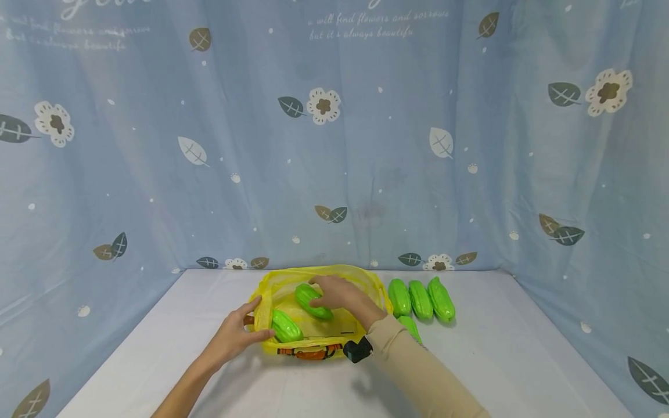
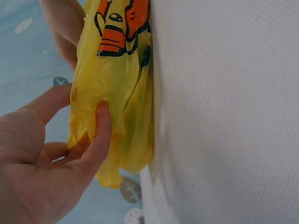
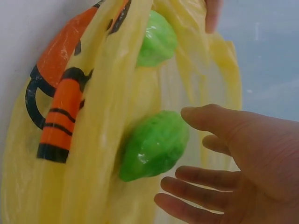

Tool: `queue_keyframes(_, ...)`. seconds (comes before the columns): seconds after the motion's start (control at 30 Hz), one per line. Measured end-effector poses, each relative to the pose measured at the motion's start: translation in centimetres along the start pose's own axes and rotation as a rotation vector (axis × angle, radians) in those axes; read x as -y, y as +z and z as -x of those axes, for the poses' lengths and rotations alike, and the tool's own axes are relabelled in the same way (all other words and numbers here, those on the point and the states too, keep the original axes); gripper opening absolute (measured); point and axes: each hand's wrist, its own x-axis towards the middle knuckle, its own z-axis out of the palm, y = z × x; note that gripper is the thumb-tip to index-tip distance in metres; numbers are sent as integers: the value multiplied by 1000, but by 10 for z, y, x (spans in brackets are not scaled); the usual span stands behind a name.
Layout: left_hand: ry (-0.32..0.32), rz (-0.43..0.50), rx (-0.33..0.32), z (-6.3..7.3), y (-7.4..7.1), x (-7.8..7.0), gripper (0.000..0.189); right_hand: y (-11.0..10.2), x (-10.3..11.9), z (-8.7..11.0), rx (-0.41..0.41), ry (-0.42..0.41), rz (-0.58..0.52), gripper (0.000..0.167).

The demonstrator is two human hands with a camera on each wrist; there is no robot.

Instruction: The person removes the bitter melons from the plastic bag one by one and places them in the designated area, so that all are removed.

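A yellow plastic bag [image 1: 298,280] with an orange and black print lies with its mouth spread wide. My left hand [image 1: 235,334] grips its left edge, thumb on the near side; in the left wrist view, fingers [image 2: 103,126] lie against the thin plastic [image 2: 93,84]. Inside the bag, one bright green bitter melon [image 1: 286,326] rests at the left. My right hand [image 1: 337,293] reaches into the mouth over a second bitter melon [image 1: 308,299]. In the right wrist view its fingers are spread and loose, with the thumb tip close beside that melon [image 3: 154,147].
Right of the bag, three bitter melons [image 1: 421,300] stand in a row on the white tabletop [image 1: 502,348]. Another melon [image 1: 409,327] lies nearer, partly hidden by the beige right sleeve [image 1: 413,371]. A blue printed curtain [image 1: 251,174] encloses the back and sides.
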Motion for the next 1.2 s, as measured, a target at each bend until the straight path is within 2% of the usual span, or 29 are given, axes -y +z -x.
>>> queue_keyframes(0.63, -4, 31, 7, 0, 0, 1, 93, 15, 9, -6, -18, 60, 27, 57)
queue_keyframes(1.2, 13, 16, 5, 0, 1, 2, 95, 14, 12, -5, -22, 76, 68, 52)
